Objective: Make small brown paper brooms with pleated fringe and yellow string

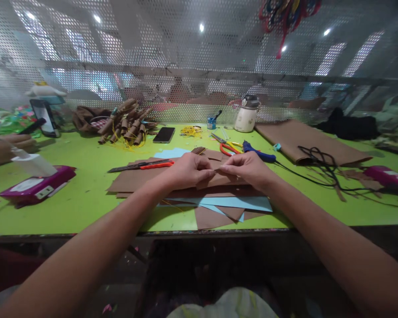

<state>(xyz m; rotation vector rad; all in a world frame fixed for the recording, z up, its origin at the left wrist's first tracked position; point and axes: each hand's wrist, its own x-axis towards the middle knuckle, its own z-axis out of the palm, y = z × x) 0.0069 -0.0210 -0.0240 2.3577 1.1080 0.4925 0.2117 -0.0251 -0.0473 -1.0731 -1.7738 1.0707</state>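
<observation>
Both my hands meet over a stack of brown paper sheets [132, 179] on the green table [86, 207]. My left hand [187, 170] is closed, pinching a small brown paper piece [219, 176] at its left end. My right hand [247, 168] pinches the same piece at its right end, fingertips almost touching the left ones. Light blue sheets [239, 203] stick out from under the brown stack near the table's front edge.
A box cutter [142, 166] lies left of my hands; scissors [227, 148], a blue tool [258, 153] and black cable [318, 159] lie right. Rolled brown paper tubes [126, 126], a black phone [164, 134], a white jar [247, 115]. Pink boxes [36, 187] sit at both sides. Another person's hand [3, 148] is far left.
</observation>
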